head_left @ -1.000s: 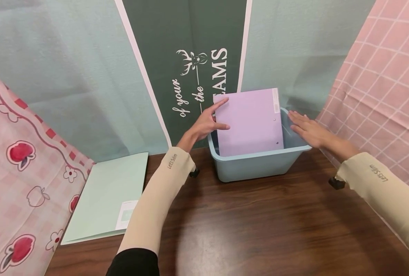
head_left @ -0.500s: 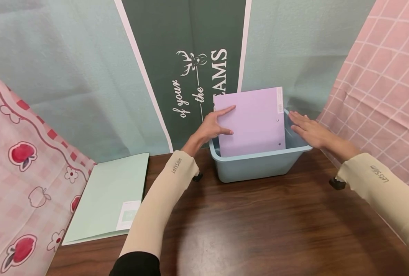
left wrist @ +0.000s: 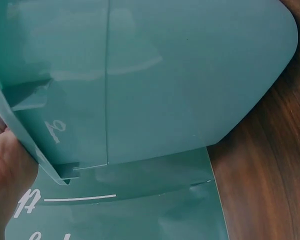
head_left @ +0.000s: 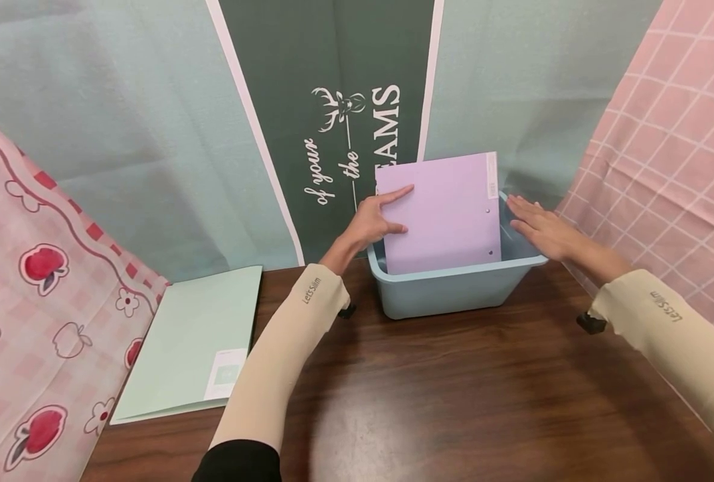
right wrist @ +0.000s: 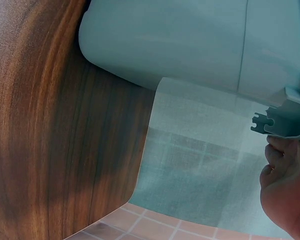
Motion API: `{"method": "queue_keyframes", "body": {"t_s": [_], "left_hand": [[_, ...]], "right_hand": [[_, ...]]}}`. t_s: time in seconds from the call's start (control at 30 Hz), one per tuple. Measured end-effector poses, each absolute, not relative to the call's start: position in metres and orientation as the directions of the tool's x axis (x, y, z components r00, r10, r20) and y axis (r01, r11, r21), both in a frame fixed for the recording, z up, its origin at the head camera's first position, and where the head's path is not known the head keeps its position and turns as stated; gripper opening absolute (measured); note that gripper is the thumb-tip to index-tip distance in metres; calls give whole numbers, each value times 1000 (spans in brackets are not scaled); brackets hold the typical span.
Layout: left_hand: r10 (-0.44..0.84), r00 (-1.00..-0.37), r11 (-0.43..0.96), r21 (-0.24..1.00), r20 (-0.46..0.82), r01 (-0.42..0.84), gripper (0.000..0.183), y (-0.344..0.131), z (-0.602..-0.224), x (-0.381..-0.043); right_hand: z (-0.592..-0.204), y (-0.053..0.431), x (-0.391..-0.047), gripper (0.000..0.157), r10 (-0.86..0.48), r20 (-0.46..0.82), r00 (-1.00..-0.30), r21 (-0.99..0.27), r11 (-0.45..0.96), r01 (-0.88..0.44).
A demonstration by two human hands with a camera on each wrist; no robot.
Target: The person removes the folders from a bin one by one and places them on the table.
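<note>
A lilac folder (head_left: pixel 447 214) with two rivets and a white label strip near its right edge stands upright, leaning slightly, in a light-blue plastic bin (head_left: pixel 447 291). My left hand (head_left: pixel 365 221) holds the folder's left edge, thumb and forefinger spread over its front; the other fingers are hidden. Flat and straight-fingered, my right hand (head_left: pixel 540 229) lies at the bin's right rim. In the left wrist view the bin's outer wall (left wrist: pixel 190 75) fills the upper part, with my wrist beyond the rim. The right wrist view has my fingertips just under the bin's rim handle.
A pale green folder (head_left: pixel 194 335) with a white label lies on the brown wooden table (head_left: pixel 429 402) at the left. Behind the bin hangs a green printed cloth (head_left: pixel 332 53). Pink patterned cloths flank both sides, the checked one (head_left: pixel 664 134) close to my right arm.
My left hand has shifted a little right and down over the folder's front, and the folder has slid slightly right in the bin. My right hand stays at the rim.
</note>
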State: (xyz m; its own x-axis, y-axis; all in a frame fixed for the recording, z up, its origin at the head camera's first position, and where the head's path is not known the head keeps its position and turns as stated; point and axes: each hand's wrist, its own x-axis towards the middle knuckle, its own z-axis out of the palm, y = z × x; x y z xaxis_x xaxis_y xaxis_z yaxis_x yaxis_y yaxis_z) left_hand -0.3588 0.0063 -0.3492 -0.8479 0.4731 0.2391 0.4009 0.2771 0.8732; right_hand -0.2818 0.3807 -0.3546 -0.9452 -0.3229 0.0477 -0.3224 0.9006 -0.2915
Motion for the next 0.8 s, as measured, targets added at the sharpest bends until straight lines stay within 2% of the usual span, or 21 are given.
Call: {"method": "queue_keyframes", "body": {"t_s": [0.33,0.8], "left_hand": [[401,-883,260,894,245,366,83,5,-349,-356],[330,-896,214,901,297,378,83,-7,-343,-351]], "right_hand": [[-351,380,-282,61,-329,29,-944,-290,901,-323],[-351,381,-283,61,-338,41,-940,-302,893,-334]]}}
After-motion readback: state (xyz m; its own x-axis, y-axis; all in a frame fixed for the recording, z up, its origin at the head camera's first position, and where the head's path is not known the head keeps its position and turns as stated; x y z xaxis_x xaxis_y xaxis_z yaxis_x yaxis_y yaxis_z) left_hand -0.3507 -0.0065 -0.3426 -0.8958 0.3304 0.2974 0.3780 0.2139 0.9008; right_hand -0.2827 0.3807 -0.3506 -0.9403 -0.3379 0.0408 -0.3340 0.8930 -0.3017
